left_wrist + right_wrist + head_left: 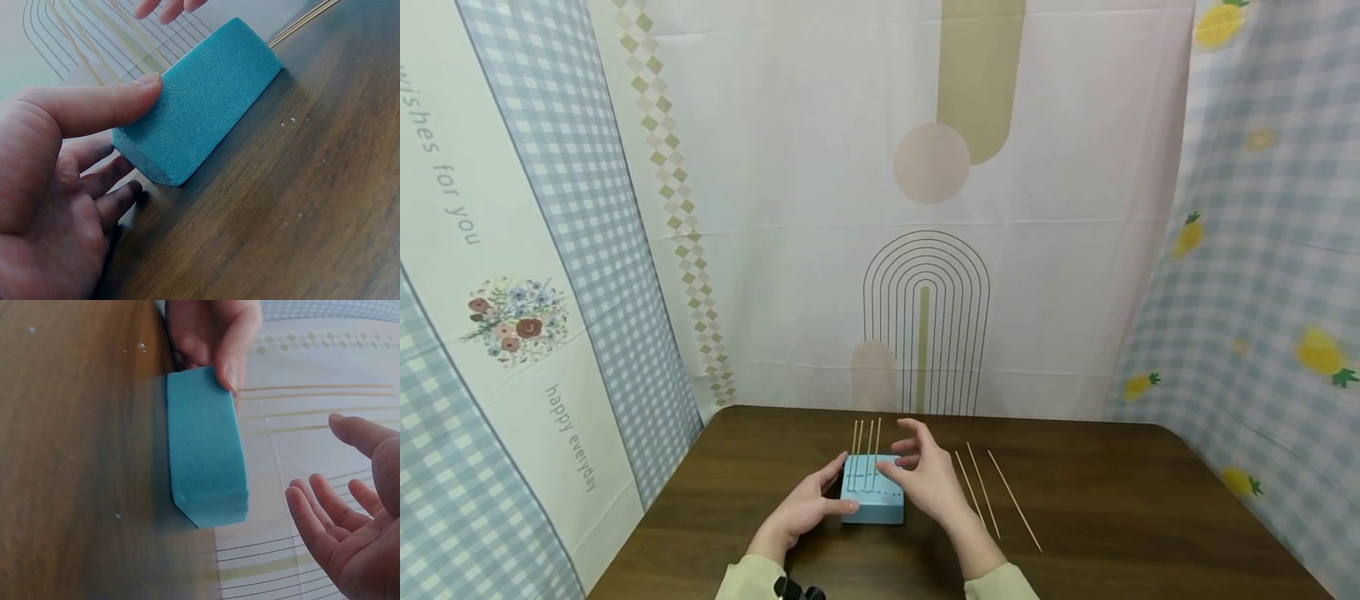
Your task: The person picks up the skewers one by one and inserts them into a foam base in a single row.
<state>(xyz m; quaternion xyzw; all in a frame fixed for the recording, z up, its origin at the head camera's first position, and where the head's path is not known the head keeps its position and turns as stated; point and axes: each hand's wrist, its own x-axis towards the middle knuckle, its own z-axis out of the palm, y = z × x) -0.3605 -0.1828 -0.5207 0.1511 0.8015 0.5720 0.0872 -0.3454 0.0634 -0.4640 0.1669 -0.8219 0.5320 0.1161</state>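
A light blue foam block (880,511) with rows of small holes on top sits on the table. Several thin wooden skewers (871,454) stand upright in its left part. My left hand (805,504) holds the block at its left end, thumb on the near side and fingers around the end; the left wrist view shows the thumb (119,106) pressed on the block. To the right of the upright skewers is my right hand (928,479), thumb and fingers spread apart. Nothing lies between them in the right wrist view, where the palm (369,550) shows.
Three loose skewers (983,490) lie on the brown wooden table (1120,517) to the right of my right hand. A patterned cloth (790,317) hangs behind the table, with checked cloths at both sides. Small white crumbs (292,120) dot the tabletop near the block.
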